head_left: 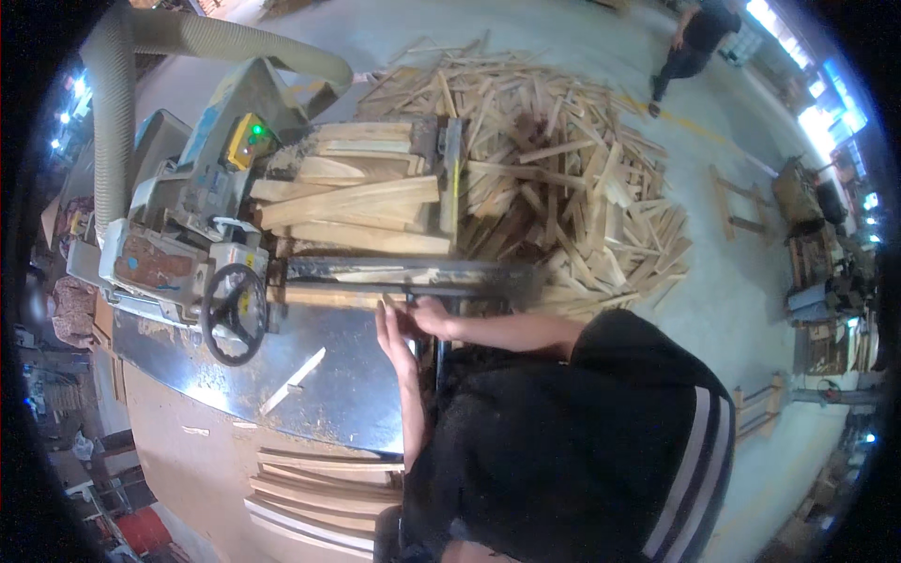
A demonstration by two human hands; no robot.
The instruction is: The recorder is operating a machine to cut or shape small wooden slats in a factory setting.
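Note:
A pale wooden strip (343, 297) lies along the dark guide rail (488, 277) of a woodworking machine, its near end at my hands. My left hand (396, 342) is beside that end with its fingers stretched out. My right hand (430, 317) is closed at the same end, its fingertips partly hidden. Left of the strip stands a black handwheel (235, 314). The shiny metal table (324, 403) carries sawdust and a loose thin offcut (293, 380).
Several boards (361, 206) lie beyond the rail, beside a heap of offcuts (563, 169) on the floor. Curved wooden pieces (319, 497) are stacked at the near left. A grey machine housing with a ribbed hose (111, 141) rises at left. Another person (699, 42) is far right.

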